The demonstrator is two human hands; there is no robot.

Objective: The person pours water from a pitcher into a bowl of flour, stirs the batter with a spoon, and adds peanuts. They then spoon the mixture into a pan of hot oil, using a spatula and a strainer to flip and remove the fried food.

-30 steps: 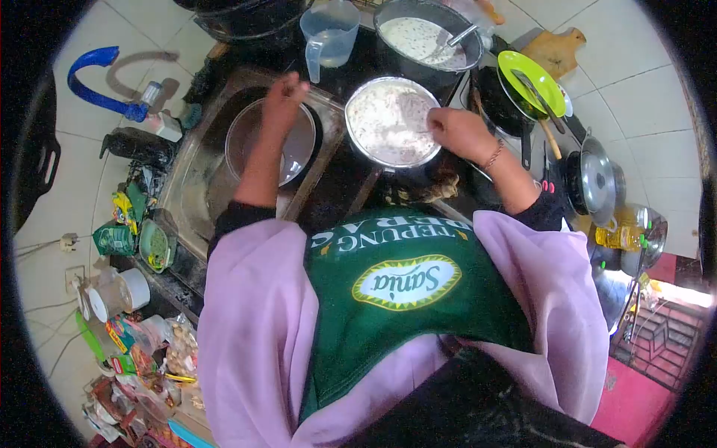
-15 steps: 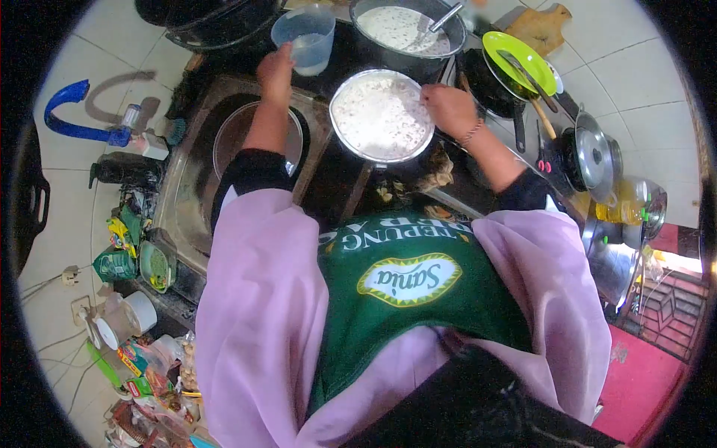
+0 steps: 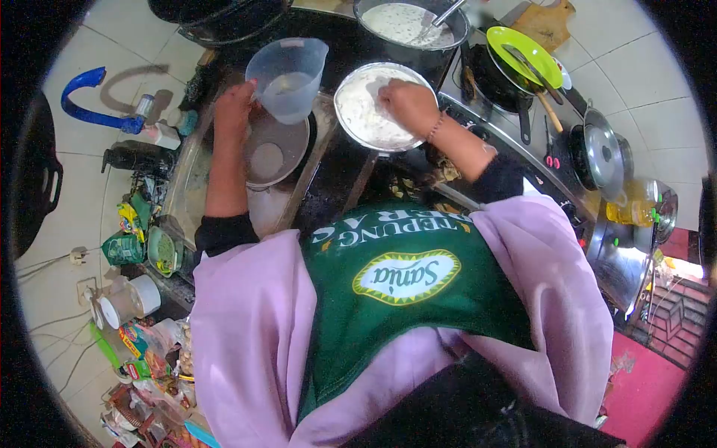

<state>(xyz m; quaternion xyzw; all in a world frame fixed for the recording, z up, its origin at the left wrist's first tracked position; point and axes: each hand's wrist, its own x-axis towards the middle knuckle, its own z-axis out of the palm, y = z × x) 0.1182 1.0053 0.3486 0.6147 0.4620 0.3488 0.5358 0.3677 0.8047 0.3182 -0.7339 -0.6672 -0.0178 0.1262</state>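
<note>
My left hand (image 3: 235, 108) is closed at the near-left side of a clear plastic measuring jug (image 3: 299, 66), gripping it where its handle would be. The jug is tilted over the sink's edge, with a little cloudy liquid at its bottom. My right hand (image 3: 409, 108) reaches over a round metal bowl (image 3: 352, 133) of white, lumpy mixture (image 3: 373, 123). Its fingers are curled down at the mixture's surface; the fingertips are hidden, and I cannot make out what they hold.
Behind the bowl stands a large pot (image 3: 452, 41) of white mixture with a metal ladle (image 3: 447, 13). A round lid-like pan (image 3: 276, 153) lies in the sink (image 3: 179, 201). To the right are a lime-green plate (image 3: 515, 45), a frying pan (image 3: 524, 119) and a lidded pot (image 3: 603, 153).
My right hand has left the bowl's rim and moved in over the mixture. My left hand has drawn the jug left and toward me, and the jug now leans more.
</note>
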